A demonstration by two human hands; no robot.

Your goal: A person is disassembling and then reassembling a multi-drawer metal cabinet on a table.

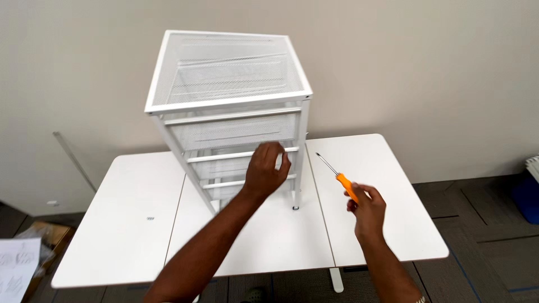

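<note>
White folding table [129,224] against a beige wall, white mesh drawer unit [230,106] upright on it.

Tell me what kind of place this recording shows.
Probably an office or workroom: white folding tables pushed together, grey carpet tiles, a plain beige wall. A white mesh drawer unit stands on the tables.
</note>
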